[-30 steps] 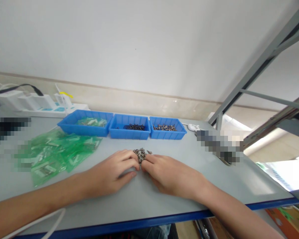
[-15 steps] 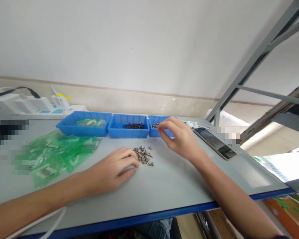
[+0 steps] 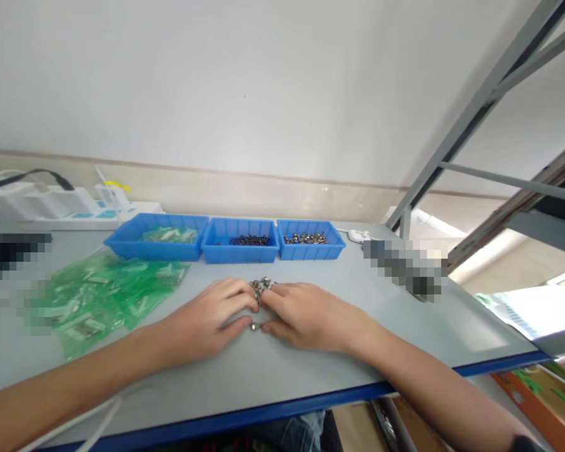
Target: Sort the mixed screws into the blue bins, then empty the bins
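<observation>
A small pile of metal screws [image 3: 262, 285] lies on the grey table between my two hands, partly covered by them. My left hand [image 3: 226, 316] rests at the pile's left side, fingers bent together and thumb held apart. From the right, my right hand [image 3: 306, 314] reaches over the pile, its fingers stretched onto the screws and its thumb low on the table. One single screw [image 3: 254, 326] sits between the two thumb tips. Neither hand visibly grips anything.
Behind the hands stand three blue trays: the left tray [image 3: 155, 253] with green packets, the middle tray [image 3: 240, 255] with dark screws, the right tray [image 3: 311, 252] with shinier screws. Green plastic bags [image 3: 117, 292] lie left; a blurred phone [image 3: 400, 267] lies right. A power strip [image 3: 98, 220] runs behind.
My right hand has come down from the right tray to the pile, beside my left hand. The pile looks gathered closer together. My left hand has hardly moved.
</observation>
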Demonstrator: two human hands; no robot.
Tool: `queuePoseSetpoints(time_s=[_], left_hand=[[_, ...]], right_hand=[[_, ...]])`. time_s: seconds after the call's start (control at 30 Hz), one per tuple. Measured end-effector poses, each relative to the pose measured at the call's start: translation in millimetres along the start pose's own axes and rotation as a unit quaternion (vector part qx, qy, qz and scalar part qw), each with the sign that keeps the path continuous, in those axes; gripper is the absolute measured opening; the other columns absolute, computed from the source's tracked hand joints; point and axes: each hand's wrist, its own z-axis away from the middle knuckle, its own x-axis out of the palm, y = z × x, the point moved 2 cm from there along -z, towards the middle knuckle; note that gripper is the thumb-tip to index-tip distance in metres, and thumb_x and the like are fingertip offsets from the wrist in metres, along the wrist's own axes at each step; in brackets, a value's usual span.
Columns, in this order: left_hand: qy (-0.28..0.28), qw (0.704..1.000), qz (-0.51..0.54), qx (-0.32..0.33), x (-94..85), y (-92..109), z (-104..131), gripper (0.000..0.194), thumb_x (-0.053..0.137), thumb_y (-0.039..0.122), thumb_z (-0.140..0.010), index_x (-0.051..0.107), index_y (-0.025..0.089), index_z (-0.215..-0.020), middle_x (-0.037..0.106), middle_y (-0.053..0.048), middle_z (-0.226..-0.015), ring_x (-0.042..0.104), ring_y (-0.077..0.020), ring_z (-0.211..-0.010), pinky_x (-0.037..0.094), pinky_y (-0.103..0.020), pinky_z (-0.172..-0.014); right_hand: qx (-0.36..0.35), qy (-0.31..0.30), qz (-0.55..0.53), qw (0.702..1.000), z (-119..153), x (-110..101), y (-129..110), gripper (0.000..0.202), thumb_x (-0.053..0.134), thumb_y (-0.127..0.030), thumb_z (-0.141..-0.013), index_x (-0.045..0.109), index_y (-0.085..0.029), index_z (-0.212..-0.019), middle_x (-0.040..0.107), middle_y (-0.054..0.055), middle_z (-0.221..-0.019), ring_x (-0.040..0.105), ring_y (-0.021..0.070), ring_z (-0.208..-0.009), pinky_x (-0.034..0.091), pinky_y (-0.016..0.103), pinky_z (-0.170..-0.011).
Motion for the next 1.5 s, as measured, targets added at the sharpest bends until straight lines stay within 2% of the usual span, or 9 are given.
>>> queuePoseSetpoints(time_s=[0.27, 0.4, 0.5, 0.57, 0.63, 0.73, 0.97, 1.2, 1.5], left_hand=[[-0.003, 1.0, -0.016, -0.003, -0.2, -0.6, 1.5, 0.02, 0.042, 0.021, -0.092, 0.056, 0.021, -0.106, 0.057, -0.005, -0.108, 0.052, -0.0189, -0.104, 0.042, -0.033, -0.094], [-0.003, 0.996, -0.019, 0.091, -5.4, 28.4, 9.7, 0.028, 0.049, 0.028, -0.089, 0.053, 0.02, -0.115, 0.061, -0.008, -0.112, 0.054, -0.0215, -0.103, 0.043, -0.034, -0.093], [-0.11, 0.973, -0.053, 0.193, -5.1, 56.1, 13.2, 0.041, 0.053, 0.035, -0.087, 0.049, 0.022, -0.126, 0.061, -0.009, -0.121, 0.055, -0.0251, -0.108, 0.04, -0.039, -0.098], [-0.186, 0.96, -0.06, 0.202, -2.8, 64.7, 12.8, 0.044, 0.055, 0.033, -0.087, 0.047, 0.029, -0.13, 0.053, -0.006, -0.134, 0.052, -0.025, -0.118, 0.038, -0.038, -0.101], [-0.21, 0.96, -0.06, 0.176, -1.0, 64.5, 10.8, 0.046, 0.056, 0.031, -0.086, 0.047, 0.034, -0.131, 0.047, -0.004, -0.141, 0.047, -0.0254, -0.125, 0.036, -0.039, -0.104], [-0.203, 0.966, -0.05, 0.151, 1.1, 58.2, 9.2, 0.049, 0.058, 0.03, -0.085, 0.047, 0.033, -0.132, 0.046, -0.006, -0.141, 0.044, -0.0274, -0.127, 0.035, -0.043, -0.105], [-0.183, 0.968, -0.027, 0.167, 0.1, 55.0, 9.1, 0.049, 0.058, 0.03, -0.084, 0.048, 0.031, -0.132, 0.048, -0.008, -0.139, 0.046, -0.0269, -0.126, 0.036, -0.043, -0.105], [-0.152, 0.972, -0.007, 0.179, 4.1, 50.4, 10.3, 0.05, 0.057, 0.032, -0.084, 0.047, 0.028, -0.133, 0.049, -0.01, -0.138, 0.045, -0.027, -0.126, 0.036, -0.042, -0.105], [-0.168, 0.97, -0.011, 0.175, 2.2, 49.9, 8.2, 0.048, 0.057, 0.034, -0.085, 0.049, 0.025, -0.131, 0.049, -0.011, -0.138, 0.046, -0.0271, -0.126, 0.037, -0.042, -0.104]], right_hand=[[0.002, 0.029, 0.019, 0.999, -7.4, 7.7, 12.7, 0.013, 0.043, -0.014, -0.09, 0.055, -0.015, -0.093, 0.063, 0.007, -0.088, 0.057, 0.0168, -0.074, 0.039, 0.028, -0.066], [-0.009, 0.04, 0.007, 0.999, -8.9, 9.5, 14.6, 0.012, 0.043, -0.014, -0.09, 0.054, -0.015, -0.091, 0.063, 0.006, -0.085, 0.055, 0.0155, -0.072, 0.037, 0.027, -0.063], [-0.009, 0.043, -0.001, 0.999, -9.7, 10.8, 17.3, 0.013, 0.041, -0.016, -0.092, 0.054, -0.016, -0.091, 0.063, 0.005, -0.083, 0.054, 0.0146, -0.069, 0.035, 0.026, -0.061], [-0.01, 0.043, -0.007, 0.999, -10.2, 11.1, 18.7, 0.013, 0.04, -0.017, -0.092, 0.053, -0.016, -0.091, 0.062, 0.005, -0.083, 0.054, 0.0143, -0.069, 0.035, 0.026, -0.061], [-0.01, 0.041, -0.008, 0.999, -10.7, 11.1, 19.4, 0.012, 0.041, -0.016, -0.092, 0.053, -0.015, -0.09, 0.062, 0.005, -0.083, 0.053, 0.0142, -0.069, 0.034, 0.026, -0.06], [-0.004, 0.039, -0.003, 0.999, -11.7, 10.8, 19.4, 0.011, 0.043, -0.015, -0.09, 0.053, -0.015, -0.089, 0.063, 0.005, -0.082, 0.053, 0.0139, -0.068, 0.034, 0.026, -0.06], [0.018, 0.061, 0.031, 0.998, -12.6, 8.1, 17.7, 0.016, 0.047, -0.025, -0.09, 0.055, -0.015, -0.083, 0.064, 0.004, -0.076, 0.053, 0.0134, -0.062, 0.028, 0.028, -0.056], [0.035, 0.065, 0.04, 0.996, -13.7, 6.5, 16.0, 0.012, 0.049, -0.02, -0.085, 0.057, -0.015, -0.078, 0.064, 0.004, -0.073, 0.051, 0.0122, -0.058, 0.025, 0.029, -0.053], [0.027, 0.071, 0.014, 0.997, -13.8, 5.3, 15.5, 0.007, 0.049, -0.015, -0.079, 0.055, -0.015, -0.075, 0.062, 0.003, -0.072, 0.048, 0.0116, -0.058, 0.026, 0.027, -0.053]])
